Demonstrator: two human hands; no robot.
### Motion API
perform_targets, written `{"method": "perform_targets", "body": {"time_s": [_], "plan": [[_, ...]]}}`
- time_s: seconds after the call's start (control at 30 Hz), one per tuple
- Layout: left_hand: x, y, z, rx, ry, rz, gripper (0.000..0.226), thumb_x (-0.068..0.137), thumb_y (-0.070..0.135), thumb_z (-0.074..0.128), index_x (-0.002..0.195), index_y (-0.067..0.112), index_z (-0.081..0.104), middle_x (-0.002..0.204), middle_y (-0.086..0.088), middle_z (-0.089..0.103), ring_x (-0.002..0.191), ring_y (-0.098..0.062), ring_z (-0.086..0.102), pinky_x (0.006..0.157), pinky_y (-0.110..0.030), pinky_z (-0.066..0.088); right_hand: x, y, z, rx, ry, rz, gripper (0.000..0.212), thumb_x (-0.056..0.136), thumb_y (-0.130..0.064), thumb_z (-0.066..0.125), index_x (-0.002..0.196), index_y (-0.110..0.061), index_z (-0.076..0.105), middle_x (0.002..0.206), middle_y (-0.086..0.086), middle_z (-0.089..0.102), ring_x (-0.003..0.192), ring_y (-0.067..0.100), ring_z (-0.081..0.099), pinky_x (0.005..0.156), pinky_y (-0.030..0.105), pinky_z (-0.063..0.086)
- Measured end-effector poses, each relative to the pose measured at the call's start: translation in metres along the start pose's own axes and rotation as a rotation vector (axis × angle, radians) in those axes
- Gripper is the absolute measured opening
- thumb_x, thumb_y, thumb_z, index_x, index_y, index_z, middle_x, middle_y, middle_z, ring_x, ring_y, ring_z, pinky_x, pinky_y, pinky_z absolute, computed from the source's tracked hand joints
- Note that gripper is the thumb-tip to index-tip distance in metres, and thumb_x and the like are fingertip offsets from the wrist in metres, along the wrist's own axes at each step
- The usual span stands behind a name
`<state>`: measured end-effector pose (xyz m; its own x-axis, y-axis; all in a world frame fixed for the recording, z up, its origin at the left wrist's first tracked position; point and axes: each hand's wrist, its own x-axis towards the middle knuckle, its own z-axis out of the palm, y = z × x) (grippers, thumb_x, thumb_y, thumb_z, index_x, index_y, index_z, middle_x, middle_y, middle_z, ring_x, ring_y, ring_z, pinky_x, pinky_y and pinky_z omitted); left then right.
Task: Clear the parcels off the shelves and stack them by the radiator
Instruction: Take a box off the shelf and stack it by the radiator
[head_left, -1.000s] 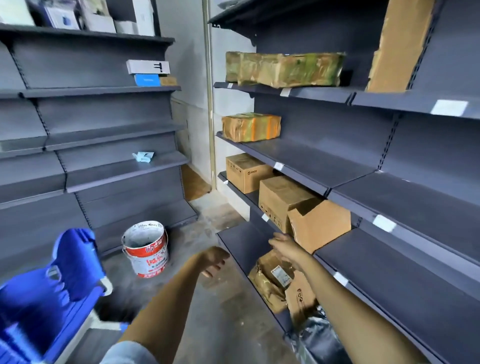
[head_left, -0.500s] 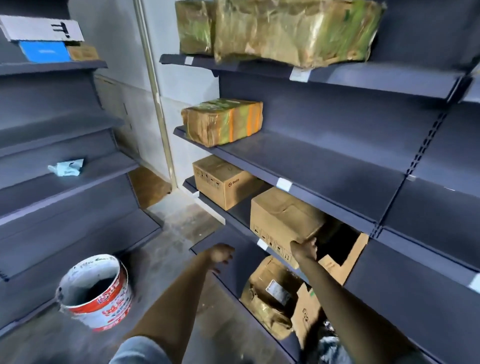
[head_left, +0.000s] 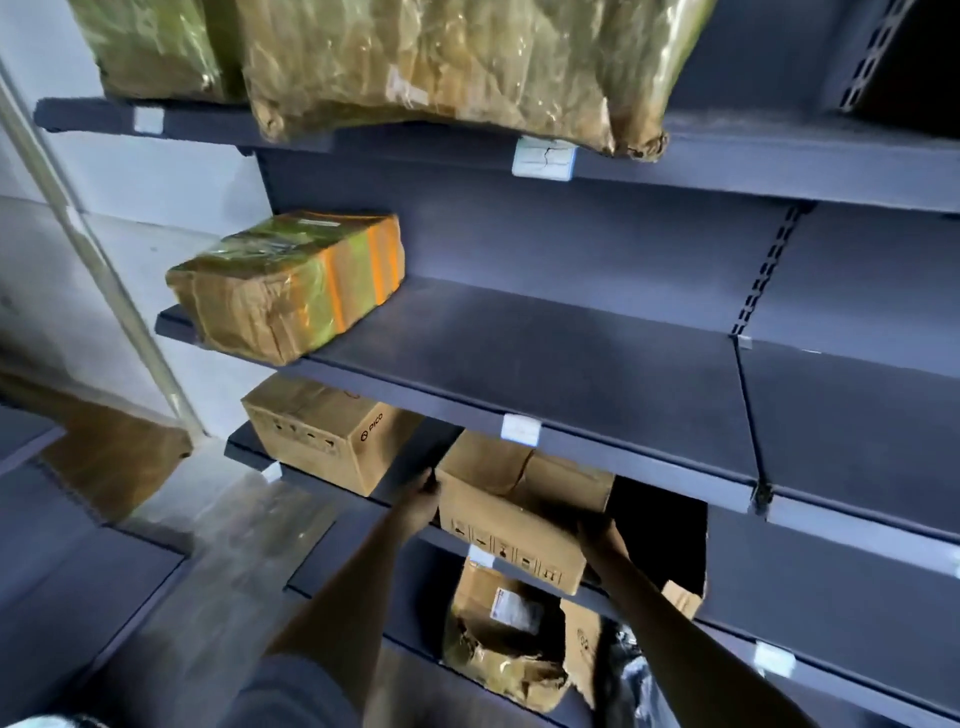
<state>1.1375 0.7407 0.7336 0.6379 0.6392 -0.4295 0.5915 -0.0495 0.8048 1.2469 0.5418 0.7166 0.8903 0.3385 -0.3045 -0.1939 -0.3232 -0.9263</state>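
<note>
A brown cardboard box (head_left: 511, 525) with handling symbols on its front sits on the third shelf (head_left: 675, 483) of the dark grey rack. My left hand (head_left: 422, 501) grips its left side near the top corner. My right hand (head_left: 602, 532) grips its right front corner, the fingers hidden behind it. More parcels are on the rack: a PICO box (head_left: 332, 436) to the left, a plastic-wrapped parcel with orange tape (head_left: 291, 291) one shelf up, and two big wrapped parcels (head_left: 441, 62) on the top shelf.
On the bottom shelf lie a crumpled brown parcel (head_left: 498, 639) and a small carton (head_left: 579, 639). A dark open box (head_left: 660, 540) stands just right of my right hand. A white pipe (head_left: 104, 270) runs up the wall, and flat cardboard (head_left: 114, 452) lies at the wall's foot.
I have come closer to the rack. My left hand rose from above the floor to the box's left side, and my right hand moved onto its right corner.
</note>
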Motion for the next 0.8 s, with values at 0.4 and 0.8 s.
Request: {"method": "perform_targets", "body": {"time_s": [0.4,0.8], "plan": [[0.051,-0.009,-0.029,-0.076,-0.200,-0.119,0.056,0.100,0.045,0.026,0.145,0.013,0.031,0.146,-0.009,0.043,0.128,-0.027,0.048,0.106,-0.042,0.033,-0.025,0.021,0.009,0.044,0.145,0.155,0.014,0.098,-0.009,0.042,0.110,-0.010,0.050,0.091,0.005,0.052,0.084,0.018,0.049,0.063,0.021,0.040],[0.001,-0.093,-0.068,-0.006,-0.536,-0.175,0.084,0.084,0.052,0.059,0.148,0.010,0.024,0.151,-0.007,0.033,0.134,-0.034,0.039,0.102,-0.051,0.042,-0.131,0.082,0.076,0.165,0.306,0.232,0.017,0.080,-0.032,0.071,0.075,-0.021,0.060,0.073,-0.003,0.059,0.064,0.009,0.052,0.060,0.020,0.042]]}}
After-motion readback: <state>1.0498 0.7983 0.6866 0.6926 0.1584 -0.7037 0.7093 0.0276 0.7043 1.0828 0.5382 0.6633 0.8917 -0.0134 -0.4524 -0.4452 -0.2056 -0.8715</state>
